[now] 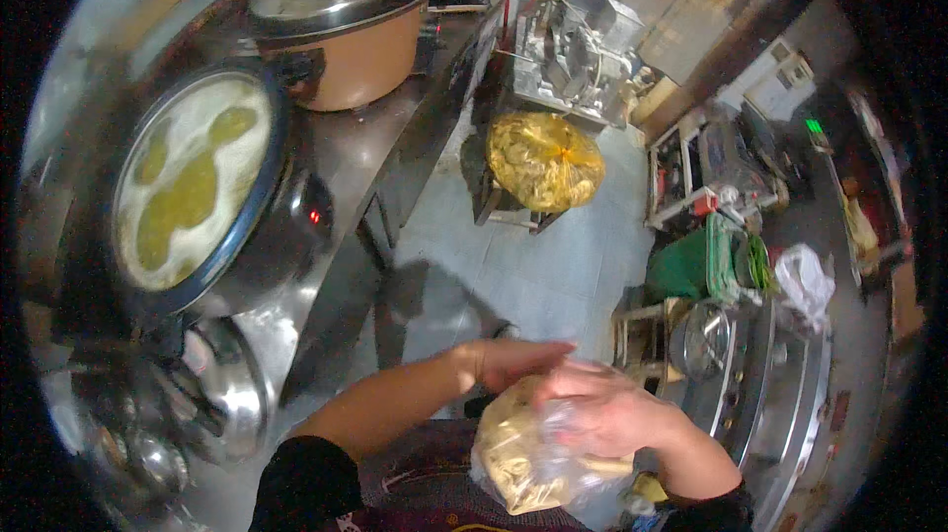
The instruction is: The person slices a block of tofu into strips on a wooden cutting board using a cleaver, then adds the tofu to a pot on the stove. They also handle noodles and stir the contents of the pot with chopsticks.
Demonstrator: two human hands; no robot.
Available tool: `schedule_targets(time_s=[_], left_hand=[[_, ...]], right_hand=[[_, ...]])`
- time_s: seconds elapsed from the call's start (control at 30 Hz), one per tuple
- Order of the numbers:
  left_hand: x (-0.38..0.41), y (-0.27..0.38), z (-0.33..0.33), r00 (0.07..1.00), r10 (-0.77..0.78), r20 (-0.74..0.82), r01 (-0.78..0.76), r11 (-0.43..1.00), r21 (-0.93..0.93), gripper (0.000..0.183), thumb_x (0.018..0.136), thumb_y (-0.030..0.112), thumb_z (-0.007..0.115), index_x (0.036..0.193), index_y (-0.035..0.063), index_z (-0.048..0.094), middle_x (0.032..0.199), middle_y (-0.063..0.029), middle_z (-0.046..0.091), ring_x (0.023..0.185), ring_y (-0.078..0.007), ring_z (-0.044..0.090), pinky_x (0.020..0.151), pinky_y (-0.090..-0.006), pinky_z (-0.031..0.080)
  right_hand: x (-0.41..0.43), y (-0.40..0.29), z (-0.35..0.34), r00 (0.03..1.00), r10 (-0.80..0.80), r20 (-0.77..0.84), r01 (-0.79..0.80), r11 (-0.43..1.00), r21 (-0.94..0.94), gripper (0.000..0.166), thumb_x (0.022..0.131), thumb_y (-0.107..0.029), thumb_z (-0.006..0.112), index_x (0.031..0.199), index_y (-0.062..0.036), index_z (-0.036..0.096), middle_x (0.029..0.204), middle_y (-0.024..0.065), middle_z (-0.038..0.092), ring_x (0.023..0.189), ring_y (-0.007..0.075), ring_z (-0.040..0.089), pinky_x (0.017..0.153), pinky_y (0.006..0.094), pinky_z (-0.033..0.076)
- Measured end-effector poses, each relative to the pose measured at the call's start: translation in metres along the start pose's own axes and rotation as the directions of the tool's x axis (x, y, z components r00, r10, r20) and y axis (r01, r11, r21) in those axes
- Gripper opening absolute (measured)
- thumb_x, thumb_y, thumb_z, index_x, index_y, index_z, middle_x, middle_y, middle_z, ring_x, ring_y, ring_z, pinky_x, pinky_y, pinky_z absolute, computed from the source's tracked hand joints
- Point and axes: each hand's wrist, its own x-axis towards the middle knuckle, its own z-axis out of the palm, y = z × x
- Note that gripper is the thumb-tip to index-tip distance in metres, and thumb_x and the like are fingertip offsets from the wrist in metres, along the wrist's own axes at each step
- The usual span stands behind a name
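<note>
Close to my body is a clear plastic bag filled with pale yellow food pieces, their exact kind unclear. My right hand is blurred and grips the bag's upper part, the plastic bunched under its fingers. My left hand reaches across the top of the bag, fingers stretched towards my right hand. Whether it holds the plastic is hidden. Over on the left, a dark-rimmed pot on the metal counter contains yellowish liquid under white foam.
A brown lidded pot stands farther along the counter. On a low stool rests a tied yellow plastic bag, near a metal machine. At right are a green container, a white plastic bag and a steel sink-like unit.
</note>
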Motion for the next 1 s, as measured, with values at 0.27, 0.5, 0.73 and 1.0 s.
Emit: schedule_targets(time_s=[0.27,0.5,0.73,1.0], left_hand=[[0.076,0.115,0.06,0.173,0.664,-0.727,-0.535,0.683,0.497,0.044,0.082,0.002,0.065,0.124,0.0021,0.05,0.118,-0.0105,0.059,0.111,-0.0219,0.057,0.091,-0.0363,0.05],[0.048,0.15,0.094,0.595,0.724,-0.349,0.161,0.317,0.934,0.049,0.083,0.027,0.067,0.123,0.0028,0.052,0.122,-0.0202,0.054,0.107,-0.0331,0.055,0.096,-0.0455,0.041],[0.076,0.244,0.047,0.508,0.819,-0.266,0.165,0.211,0.964,0.073,0.07,0.031,0.079,0.13,0.0069,0.045,0.13,-0.0186,0.048,0.119,-0.0347,0.048,0.099,-0.048,0.039],[0.032,0.168,-0.008,0.33,0.538,-0.776,0.186,0.769,0.612,0.029,0.09,0.026,0.06,0.105,0.0006,0.06,0.097,-0.0109,0.067,0.095,-0.0173,0.062,0.083,-0.0304,0.049]], right_hand=[[0.04,0.121,-0.176,0.903,-0.014,-0.43,-0.128,0.945,-0.302,0.019,0.059,-0.012,0.073,0.076,-0.0118,0.064,0.12,0.0128,0.051,0.123,0.0413,0.042,0.096,0.0508,0.035],[0.033,0.109,-0.279,0.909,-0.052,-0.414,-0.103,0.934,-0.342,0.029,0.066,-0.017,0.073,0.093,-0.008,0.064,0.126,0.0125,0.049,0.128,0.0365,0.039,0.1,0.0469,0.035],[0.095,0.135,-0.278,0.959,-0.119,-0.257,0.035,0.95,-0.311,0.034,0.073,-0.02,0.061,0.104,-0.0052,0.061,0.125,0.0127,0.052,0.124,0.0318,0.044,0.1,0.0406,0.039],[0.178,0.211,-0.173,0.998,-0.059,0.024,0.063,0.932,-0.356,0.024,0.07,-0.021,0.063,0.093,-0.0159,0.067,0.097,0.0073,0.057,0.094,0.0286,0.056,0.078,0.0414,0.046]])
